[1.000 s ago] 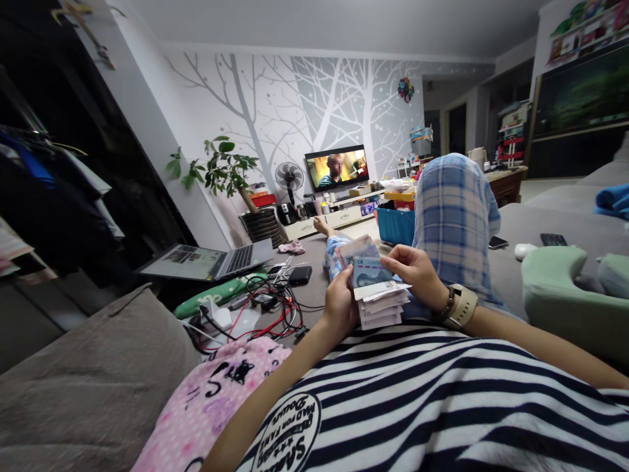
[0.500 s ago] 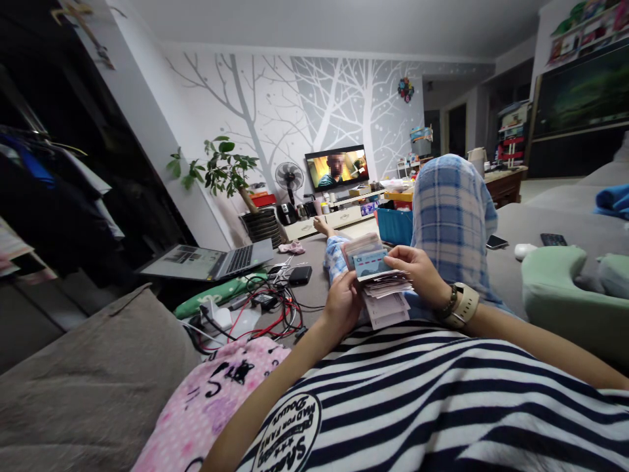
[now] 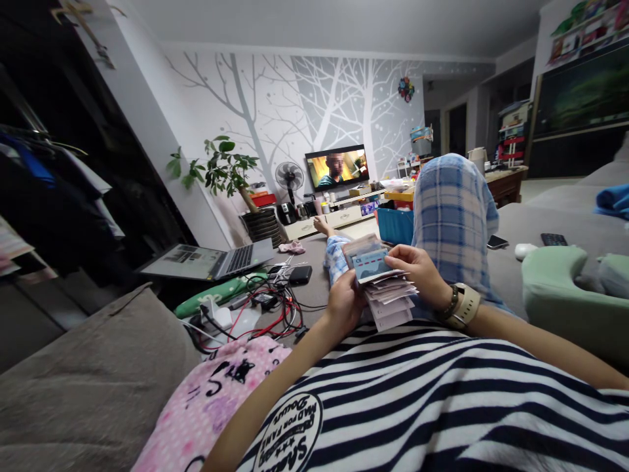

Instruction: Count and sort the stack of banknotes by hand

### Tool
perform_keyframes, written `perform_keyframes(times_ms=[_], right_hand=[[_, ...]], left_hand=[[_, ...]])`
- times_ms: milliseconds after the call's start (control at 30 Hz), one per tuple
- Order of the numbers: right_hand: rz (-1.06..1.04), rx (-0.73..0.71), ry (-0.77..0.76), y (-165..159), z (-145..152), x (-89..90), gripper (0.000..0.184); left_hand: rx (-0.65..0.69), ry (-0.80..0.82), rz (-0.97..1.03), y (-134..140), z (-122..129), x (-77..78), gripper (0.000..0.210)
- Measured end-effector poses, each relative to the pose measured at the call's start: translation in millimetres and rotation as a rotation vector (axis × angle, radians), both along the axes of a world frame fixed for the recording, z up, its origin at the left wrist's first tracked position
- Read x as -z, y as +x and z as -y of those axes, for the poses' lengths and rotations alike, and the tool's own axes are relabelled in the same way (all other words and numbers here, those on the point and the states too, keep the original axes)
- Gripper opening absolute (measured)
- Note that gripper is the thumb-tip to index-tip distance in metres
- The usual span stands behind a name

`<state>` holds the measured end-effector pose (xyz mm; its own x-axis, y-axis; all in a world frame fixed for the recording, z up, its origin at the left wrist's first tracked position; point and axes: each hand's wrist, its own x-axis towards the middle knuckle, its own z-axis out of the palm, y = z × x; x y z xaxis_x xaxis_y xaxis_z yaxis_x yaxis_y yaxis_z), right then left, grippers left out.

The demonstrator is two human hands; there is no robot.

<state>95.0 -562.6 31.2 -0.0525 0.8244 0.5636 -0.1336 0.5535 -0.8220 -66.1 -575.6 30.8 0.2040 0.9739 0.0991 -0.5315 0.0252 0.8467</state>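
Observation:
In front of my belly, my left hand [image 3: 344,300] is closed around the left side of a card holder [image 3: 392,308]. Pale leaves of the holder fan out downward, and a part that looks see-through stands up at its top. A light blue card [image 3: 371,264] with a row of red marks lies across the opened holder. The thumb and fingers of my right hand [image 3: 417,267] pinch this card at its right edge. A pale watch and a dark bracelet are on my right wrist. My left fingers are partly hidden behind the holder.
Left of my hands lie tangled cables [image 3: 282,308], a black box-shaped device [image 3: 300,275] and an open laptop [image 3: 211,259]. My raised knee [image 3: 449,196] in plaid cloth stands beyond my right hand. A phone [image 3: 496,242], a remote [image 3: 553,239] and a green cushion [image 3: 555,288] lie to the right.
The holder and blue card have shifted slightly right and tilted a little in my hands. The lower leaves have moved slightly right. Both hands keep their grip.

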Motion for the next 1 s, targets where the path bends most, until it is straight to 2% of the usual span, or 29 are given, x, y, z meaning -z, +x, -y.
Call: perform_keyframes(times_ms=[200,367,733,900,1000], right_hand=[[0.029,-0.027,0.111,-4.0,7.6,0.4,0.040],[0.039,-0.076,0.157,-4.5,10.2,2.9,0.037],[0.083,-0.124,0.159,-2.3,17.3,-3.8,0.045],[0.104,-0.103,0.148,-0.9,16.2,-2.4,0.053],[0.088,-0.024,0.145,-0.7,12.1,-1.8,0.054]], left_hand=[[-0.052,0.045,-0.016,3.1,8.0,-6.6,0.029],[-0.056,0.035,-0.007,-2.7,7.4,-4.8,0.019],[-0.068,-0.059,0.044,-1.5,9.1,-12.4,0.020],[-0.159,-0.025,0.056,0.3,7.3,-10.9,0.023],[-0.166,-0.005,0.033,-1.4,7.4,-9.6,0.020]])
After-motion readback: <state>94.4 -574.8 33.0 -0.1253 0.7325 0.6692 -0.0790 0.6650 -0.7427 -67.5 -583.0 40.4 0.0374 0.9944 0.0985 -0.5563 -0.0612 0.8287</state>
